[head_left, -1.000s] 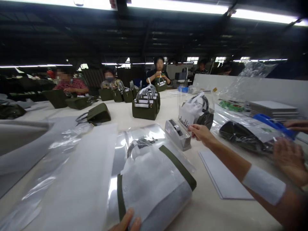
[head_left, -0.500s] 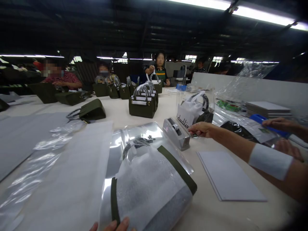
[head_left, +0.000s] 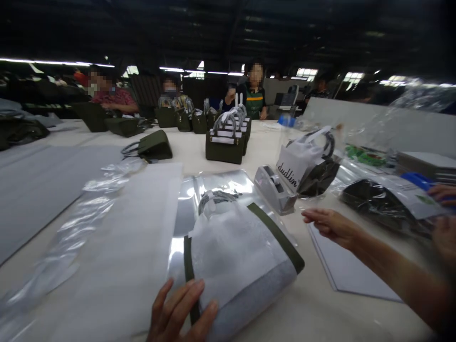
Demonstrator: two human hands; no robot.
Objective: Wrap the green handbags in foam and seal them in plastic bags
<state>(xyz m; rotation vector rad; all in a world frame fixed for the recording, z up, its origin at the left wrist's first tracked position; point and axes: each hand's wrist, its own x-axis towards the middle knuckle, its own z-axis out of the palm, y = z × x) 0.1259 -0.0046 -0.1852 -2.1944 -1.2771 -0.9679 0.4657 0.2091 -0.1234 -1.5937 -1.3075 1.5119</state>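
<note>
My left hand (head_left: 180, 311) lies with fingers spread flat on the near end of a dark green handbag wrapped in white tissue (head_left: 242, 251). The handbag rests on a clear plastic bag (head_left: 221, 183) on the table (head_left: 313, 313). My right hand (head_left: 329, 225) hovers just right of the handbag and below a grey tape dispenser (head_left: 276, 190). Its thumb and fingers are pressed together in a pinch, and what they hold cannot be made out.
A white foam sheet (head_left: 135, 237) lies left of the handbag, a white card (head_left: 342, 266) to its right. Behind stand a white "dudlin" pouch (head_left: 294, 166) and green handbags (head_left: 226, 145). Another person's hands (head_left: 443, 194) work at the right edge. People sit at the far side.
My right hand has drawn back from the tape dispenser toward me. My left hand has come further up onto the wrapped handbag, fingers spread. The view has tilted down and shifted left, so things sit further right.
</note>
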